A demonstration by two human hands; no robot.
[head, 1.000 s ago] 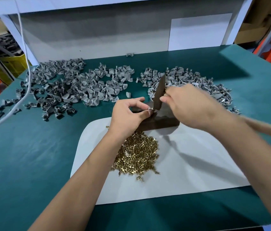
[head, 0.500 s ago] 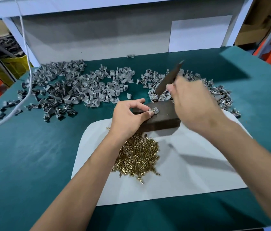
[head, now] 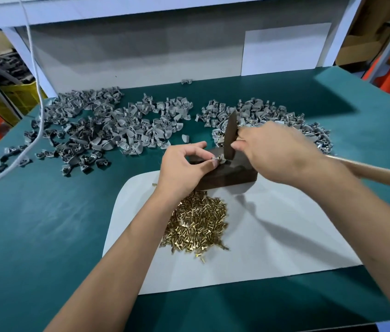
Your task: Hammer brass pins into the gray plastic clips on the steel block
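Note:
A dark steel block [head: 234, 177] lies at the far edge of a white sheet [head: 273, 236]. My left hand [head: 182, 168] pinches a small gray clip [head: 218, 159] on the block's top. My right hand [head: 275, 152] grips a hammer: its dark head [head: 230, 135] stands upright with its lower end down at the clip, and its wooden handle [head: 376, 170] runs off to the right. A heap of brass pins [head: 198, 224] lies on the sheet below my left wrist.
Gray clips lie in wide piles across the green table [head: 45, 224]: a big pile at back left [head: 98, 130] and another at back right [head: 273, 116] behind the hammer. A white cable [head: 38, 97] hangs at the left. A yellow crate [head: 19, 97] stands beyond the table's left edge.
The hammer head was down at the clip, rose and tilted back half a second ago, and has come down on the clip again. My left hand stayed on the clip.

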